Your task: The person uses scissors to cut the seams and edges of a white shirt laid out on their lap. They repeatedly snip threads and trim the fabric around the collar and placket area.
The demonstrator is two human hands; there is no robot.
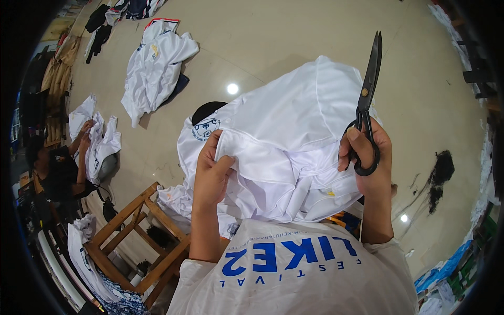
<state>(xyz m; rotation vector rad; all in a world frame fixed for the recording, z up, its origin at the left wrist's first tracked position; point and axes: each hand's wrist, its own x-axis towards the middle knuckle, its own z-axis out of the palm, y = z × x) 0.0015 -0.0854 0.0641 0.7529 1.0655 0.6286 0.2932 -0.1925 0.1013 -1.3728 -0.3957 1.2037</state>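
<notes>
With left hand (212, 176), pinching white garment (286, 123) at left; with right hand (385, 160), gripping black scissors (366, 94) pointed far.

Some of the left hand (212, 173) is out of sight behind the white cloth (283, 115), whose folds also cover part of a round badge (205, 128) and of a black thing (207, 111) too hidden to name. The scissors (366, 92) cover some of the right hand (381, 152). Dark clothes (140, 9) are cut off by the top edge, and a co-worker's fingers (86, 126) are too small to make out
</notes>
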